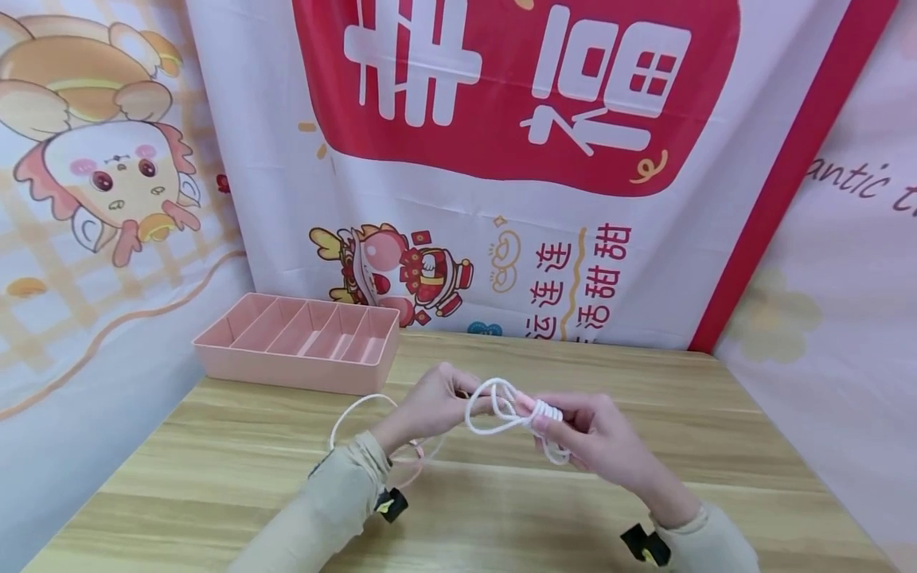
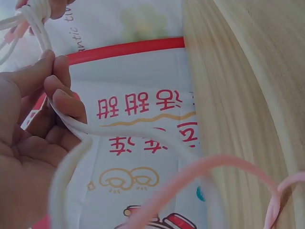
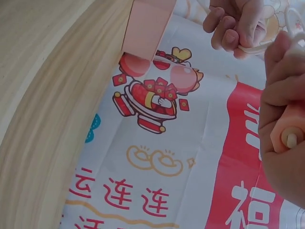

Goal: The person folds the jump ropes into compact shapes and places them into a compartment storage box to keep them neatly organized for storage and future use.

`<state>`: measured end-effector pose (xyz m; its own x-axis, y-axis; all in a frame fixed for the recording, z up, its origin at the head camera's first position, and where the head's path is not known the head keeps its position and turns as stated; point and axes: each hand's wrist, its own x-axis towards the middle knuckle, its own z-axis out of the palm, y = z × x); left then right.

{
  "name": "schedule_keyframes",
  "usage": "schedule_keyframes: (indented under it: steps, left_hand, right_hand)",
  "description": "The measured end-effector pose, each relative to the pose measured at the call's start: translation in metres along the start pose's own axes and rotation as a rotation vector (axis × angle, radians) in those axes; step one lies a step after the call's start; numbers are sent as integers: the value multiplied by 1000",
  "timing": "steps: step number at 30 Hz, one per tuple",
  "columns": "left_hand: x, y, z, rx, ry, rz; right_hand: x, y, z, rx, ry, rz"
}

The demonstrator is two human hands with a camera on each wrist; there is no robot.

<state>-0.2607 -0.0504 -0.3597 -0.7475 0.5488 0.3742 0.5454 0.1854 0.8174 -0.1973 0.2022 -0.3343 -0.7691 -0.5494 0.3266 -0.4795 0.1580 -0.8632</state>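
Note:
A white cord [image 1: 548, 411] is wound in several tight turns around its own folded loops, and a bit of pink shows within the bundle. My right hand [image 1: 602, 438] grips this bundle between thumb and fingers. In the right wrist view, a pink handle-like end [image 3: 281, 126] with a cream tip pokes out of that hand. My left hand [image 1: 437, 402] pinches a length of the cord left of the bundle, close to its open loops. From there the loose cord [image 2: 138, 132] hangs in a wide curve beneath the left wrist, together with a pink strand [image 2: 209, 164].
A pink tray [image 1: 286, 364] with several compartments stands at the back left of the wooden table [image 1: 645, 509]. Printed cloth [image 1: 466, 207] hangs behind the table and on both sides.

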Motion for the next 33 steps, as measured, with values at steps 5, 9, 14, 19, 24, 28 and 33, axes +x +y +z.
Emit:
schedule_keyframes:
  steps: [5, 9, 14, 19, 24, 28, 33]
  left_hand:
    - [0, 0, 0, 81, -48, 72]
    - [-1, 3, 3, 134, -99, 118]
    - [-1, 7, 4, 176, -99, 162]
    - [0, 8, 2, 143, -122, 208]
    - [0, 13, 2, 183, -153, 237]
    - [0, 19, 6, 267, -148, 271]
    - [-2, 24, 10, 321, -118, 284]
  right_hand:
    - [2, 2, 2, -175, -103, 16]
    - [3, 4, 4, -247, -185, -7]
    - [3, 3, 7, -289, -194, -24]
    - [3, 1, 10, -358, -212, -80]
    - [0, 0, 13, -473, -227, -144]
    - [0, 1, 17, -598, -181, -164]
    - [0, 6, 23, -686, -111, -156]
